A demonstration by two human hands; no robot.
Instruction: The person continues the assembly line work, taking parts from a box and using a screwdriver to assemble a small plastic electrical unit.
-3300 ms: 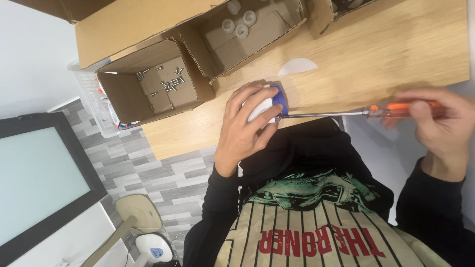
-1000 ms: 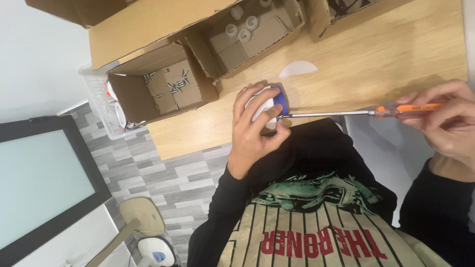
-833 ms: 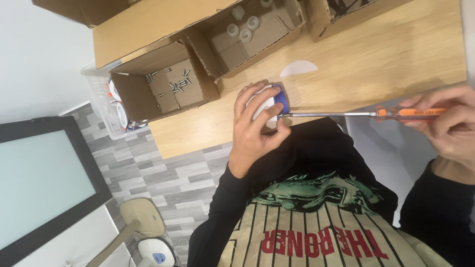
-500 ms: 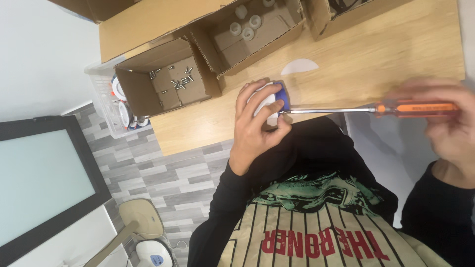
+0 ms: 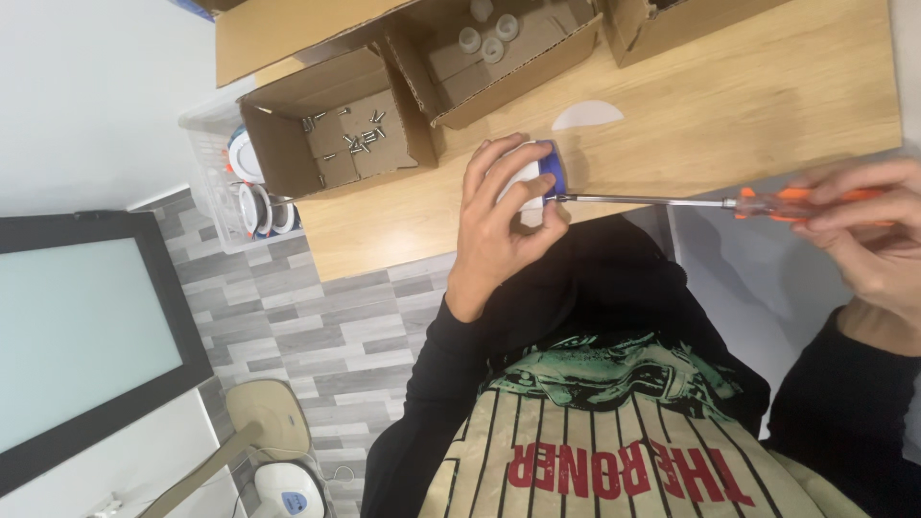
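My left hand is closed around a small white part with a blue end, held just above the near edge of the wooden table. My right hand grips the orange handle of a long screwdriver. The thin metal shaft runs level from right to left, and its tip touches the blue end of the part. My fingers hide most of the white body.
An open cardboard box holding several small screws sits at the left of the table, with a box of white round parts behind it. A white disc lies on the wood. A clear plastic bin and a dark-framed screen are further left.
My right hand has shifted a little on the handle and was blurred half a second ago. The screwdriver tip stays on the part, and my left hand keeps its hold.
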